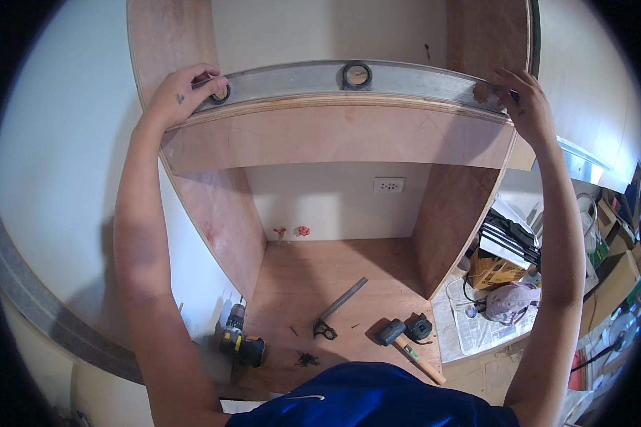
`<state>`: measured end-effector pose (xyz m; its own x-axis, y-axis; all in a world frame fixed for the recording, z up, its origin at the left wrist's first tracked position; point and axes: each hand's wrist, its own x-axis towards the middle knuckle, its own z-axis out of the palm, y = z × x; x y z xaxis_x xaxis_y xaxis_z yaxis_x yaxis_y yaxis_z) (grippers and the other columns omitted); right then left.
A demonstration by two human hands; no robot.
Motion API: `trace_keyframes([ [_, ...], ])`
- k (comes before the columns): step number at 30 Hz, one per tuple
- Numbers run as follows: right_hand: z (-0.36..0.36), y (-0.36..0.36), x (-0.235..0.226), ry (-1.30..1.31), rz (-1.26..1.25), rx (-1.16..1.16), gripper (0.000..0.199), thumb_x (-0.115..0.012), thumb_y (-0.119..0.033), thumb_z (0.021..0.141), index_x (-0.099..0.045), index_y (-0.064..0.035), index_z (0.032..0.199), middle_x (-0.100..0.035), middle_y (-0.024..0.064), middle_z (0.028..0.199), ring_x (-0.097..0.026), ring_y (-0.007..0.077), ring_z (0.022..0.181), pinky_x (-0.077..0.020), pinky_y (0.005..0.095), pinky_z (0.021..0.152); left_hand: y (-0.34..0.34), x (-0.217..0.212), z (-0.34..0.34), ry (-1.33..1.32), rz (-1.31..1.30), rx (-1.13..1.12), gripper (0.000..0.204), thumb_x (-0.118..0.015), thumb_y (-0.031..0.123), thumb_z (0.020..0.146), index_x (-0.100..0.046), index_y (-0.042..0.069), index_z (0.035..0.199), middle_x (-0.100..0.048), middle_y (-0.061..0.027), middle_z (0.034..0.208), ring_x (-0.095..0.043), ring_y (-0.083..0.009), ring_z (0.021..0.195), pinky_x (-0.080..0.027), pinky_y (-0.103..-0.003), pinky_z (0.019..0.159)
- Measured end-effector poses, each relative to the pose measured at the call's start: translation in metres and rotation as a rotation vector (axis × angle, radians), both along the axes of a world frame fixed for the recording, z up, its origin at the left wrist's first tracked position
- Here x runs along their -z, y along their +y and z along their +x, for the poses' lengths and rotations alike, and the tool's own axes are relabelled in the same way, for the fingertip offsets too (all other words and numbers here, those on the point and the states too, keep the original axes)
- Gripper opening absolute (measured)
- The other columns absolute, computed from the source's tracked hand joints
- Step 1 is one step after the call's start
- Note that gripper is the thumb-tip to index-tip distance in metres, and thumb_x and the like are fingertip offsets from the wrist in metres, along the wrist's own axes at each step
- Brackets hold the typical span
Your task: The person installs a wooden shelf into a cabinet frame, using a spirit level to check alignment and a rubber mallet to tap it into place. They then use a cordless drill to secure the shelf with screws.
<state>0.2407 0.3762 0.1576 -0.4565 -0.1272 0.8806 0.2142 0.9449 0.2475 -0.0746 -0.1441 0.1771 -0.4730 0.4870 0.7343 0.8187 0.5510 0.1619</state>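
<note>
A long grey spirit level (292,80) lies along the front edge of a plywood shelf (335,135), its round vial window (356,75) near the middle. My left hand (181,96) grips the level's left end, thumb in front beside another round vial. At the opposite end my right hand (527,107) holds the level with its fingers bent over the top; part of that grip is hidden. Both arms reach up and forward, one on each side of the plywood cabinet (452,220).
On the lower board lie a cordless drill (238,338), combination square (342,302), hammer (412,352), tape measure (419,327) and a pile of dark screws (307,360). Red valve handles (303,231) and a wall socket (389,185) are at the back. Boxes (498,270) crowd the right.
</note>
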Motion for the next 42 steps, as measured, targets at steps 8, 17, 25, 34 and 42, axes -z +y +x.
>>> trace_keyframes([
  [8, -0.001, 0.001, 0.0, -0.012, -0.015, 0.045, 0.027, -0.066, -0.008, 0.093, -0.075, -0.0084, 0.118, -0.071, 0.0105, 0.117, -0.061, 0.0338, 0.112, -0.0506, 0.0443, 0.1, -0.002, -0.002, 0.009, -0.086, -0.022, 0.028, 0.035, -0.069, 0.033, 0.098, -0.075, 0.001, 0.112, -0.076, -0.0126, 0.1, -0.068, -0.0208, 0.093, -0.052, -0.034, 0.087],
  [17, -0.001, 0.001, -0.001, 0.025, -0.082, 0.019, 0.041, -0.064, -0.001, 0.089, -0.069, -0.0092, 0.129, -0.07, 0.0128, 0.12, -0.061, 0.0359, 0.114, -0.0506, 0.0454, 0.1, -0.011, -0.001, 0.002, -0.067, 0.122, 0.087, 0.046, -0.064, 0.038, 0.103, -0.066, 0.002, 0.132, -0.073, -0.0091, 0.117, -0.066, -0.0186, 0.102, -0.052, -0.033, 0.091],
  [25, 0.002, -0.012, -0.002, 0.005, -0.103, 0.01, 0.047, -0.064, 0.001, 0.087, -0.065, -0.005, 0.134, -0.067, 0.0171, 0.127, -0.06, 0.0383, 0.12, -0.0498, 0.0458, 0.104, -0.053, -0.012, -0.008, -0.004, 0.18, 0.105, 0.048, -0.063, 0.042, 0.103, -0.067, 0.005, 0.133, -0.074, -0.007, 0.115, -0.065, -0.0174, 0.11, -0.05, -0.031, 0.094],
  [34, -0.002, 0.001, -0.002, 0.011, -0.02, 0.057, 0.038, -0.063, 0.002, 0.084, -0.07, -0.0024, 0.121, -0.068, 0.0169, 0.117, -0.06, 0.038, 0.115, -0.0503, 0.0463, 0.101, -0.058, 0.005, 0.007, -0.177, 0.188, 0.025, 0.046, -0.065, 0.045, 0.102, -0.071, 0.005, 0.123, -0.069, -0.0012, 0.095, -0.06, -0.0112, 0.083, -0.051, -0.029, 0.073],
  [42, -0.002, 0.002, -0.001, 0.004, -0.019, 0.041, 0.032, -0.065, 0.0, 0.085, -0.072, -0.0016, 0.116, -0.069, 0.0162, 0.116, -0.06, 0.0384, 0.114, -0.0496, 0.0466, 0.101, -0.063, 0.01, -0.01, -0.24, 0.19, 0.067, 0.045, -0.067, 0.052, 0.099, -0.073, 0.012, 0.118, -0.064, 0.0026, 0.087, -0.057, -0.0079, 0.076, -0.045, -0.025, 0.056],
])
